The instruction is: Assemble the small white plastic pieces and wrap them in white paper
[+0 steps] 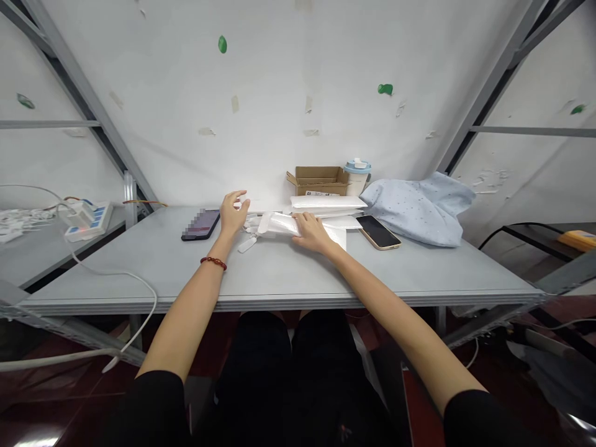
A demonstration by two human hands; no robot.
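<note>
A white padded bag (275,223) lies low over the table, its end turned to the left, with my right hand (311,232) closed on its right part. My left hand (233,212) is raised left of the bag's end, fingers bent and apart, nothing seen in them. Between that hand and the bag are small white plastic pieces (248,243), partly hidden, their kind unclear. Behind my right hand, more white padded bags (328,202) are stacked, and some lie partly under it.
A dark phone (202,225) lies left, another phone (378,232) right. At the back stand an open cardboard box (321,180) and a lidded cup (357,180). A light blue cloth (414,208) is heaped at right. A white cable (139,279) hangs over the table's left front edge.
</note>
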